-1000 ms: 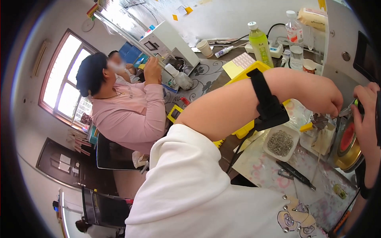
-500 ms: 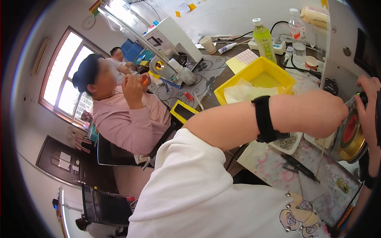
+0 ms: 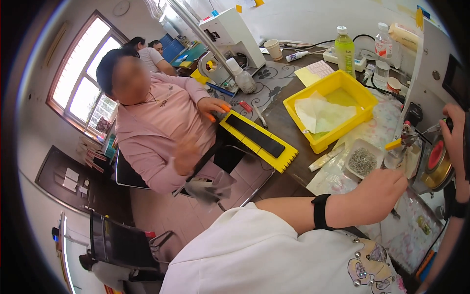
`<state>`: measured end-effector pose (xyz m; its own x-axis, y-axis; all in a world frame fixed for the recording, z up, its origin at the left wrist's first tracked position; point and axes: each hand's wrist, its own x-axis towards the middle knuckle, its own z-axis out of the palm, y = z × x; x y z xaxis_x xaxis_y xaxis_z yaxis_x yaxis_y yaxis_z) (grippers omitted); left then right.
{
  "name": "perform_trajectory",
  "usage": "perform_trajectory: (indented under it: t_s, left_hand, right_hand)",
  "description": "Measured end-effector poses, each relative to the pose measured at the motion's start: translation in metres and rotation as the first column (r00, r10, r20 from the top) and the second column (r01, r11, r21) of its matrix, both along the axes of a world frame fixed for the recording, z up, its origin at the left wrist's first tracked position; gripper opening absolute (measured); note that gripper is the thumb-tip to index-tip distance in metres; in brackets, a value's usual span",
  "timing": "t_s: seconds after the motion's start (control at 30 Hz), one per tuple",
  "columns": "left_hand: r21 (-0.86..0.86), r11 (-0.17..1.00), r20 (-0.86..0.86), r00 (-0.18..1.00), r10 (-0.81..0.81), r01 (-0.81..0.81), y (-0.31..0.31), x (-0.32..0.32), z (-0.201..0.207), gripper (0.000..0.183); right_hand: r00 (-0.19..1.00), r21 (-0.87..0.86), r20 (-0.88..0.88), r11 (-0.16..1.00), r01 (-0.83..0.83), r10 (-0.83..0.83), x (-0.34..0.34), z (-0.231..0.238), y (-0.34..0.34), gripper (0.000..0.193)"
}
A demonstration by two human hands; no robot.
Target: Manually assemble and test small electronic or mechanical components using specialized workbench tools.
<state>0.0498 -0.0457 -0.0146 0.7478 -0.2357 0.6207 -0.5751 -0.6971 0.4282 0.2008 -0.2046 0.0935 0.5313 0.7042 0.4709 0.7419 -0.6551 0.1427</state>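
While both of the person's hands sit at the right end of the worktable, the scene reads as follows.
Left hand (image 3: pixel 379 188): curled into a loose fist, knuckles up, just beside the small tray; whether the fingers pinch anything I cannot tell.
Wristband (image 3: pixel 320 211): black, around the left forearm.
Right hand (image 3: pixel 455 134): at the right edge, fingers bent against the machine's top; a grip cannot be made out.
Small tray (image 3: pixel 363 160): white, square, filled with tiny metal pieces, lying near the yellow bin.
Machine (image 3: pixel 431 161): bench device with a red and brass round part, directly past the left hand.
Yellow bin (image 3: pixel 364 98): holds pale sheets.
Co-worker (image 3: pixel 156 122): seated in pink, one hand on a yellow-framed black board (image 3: pixel 257 138).
Green bottle (image 3: pixel 344 49): upright at the back.
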Motion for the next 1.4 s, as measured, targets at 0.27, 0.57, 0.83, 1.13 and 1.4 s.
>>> perform_trajectory:
  t_s: [0.27, 0.57, 0.83, 1.13, 1.4]
  left_hand:
    - [0.004, 0.998, -0.169, 0.983, -0.065, 0.067, 0.006, -0.026, -0.003, 0.013]
    - [-0.048, 0.998, -0.024, 0.999, -0.041, 0.040, 0.007, -0.033, -0.009, 0.020]
    - [-0.360, 0.933, -0.371, 0.920, -0.123, -0.021, 0.019, -0.030, 0.010, 0.012]
    - [-0.586, 0.800, -0.316, 0.875, -0.367, 0.124, 0.018, -0.019, 0.003, 0.009]
    - [-0.338, 0.938, -0.449, 0.863, -0.231, 0.076, 0.007, -0.003, -0.021, 0.008]
  right_hand:
    - [0.993, 0.338, -0.106, 0.941, -0.019, 0.058, 0.040, -0.043, -0.013, 0.015]
    - [0.987, 0.278, -0.145, 0.960, -0.026, 0.069, 0.033, -0.036, -0.015, 0.016]
    - [0.980, 0.467, 0.095, 0.862, -0.197, 0.172, -0.040, -0.018, -0.002, 0.021]
    - [-0.122, 0.508, -0.634, 0.530, 0.679, 0.764, -0.101, -0.098, 0.021, 0.022]
    - [0.061, 0.432, -0.314, 0.085, 0.898, 0.948, -0.089, -0.117, 0.051, 0.017]
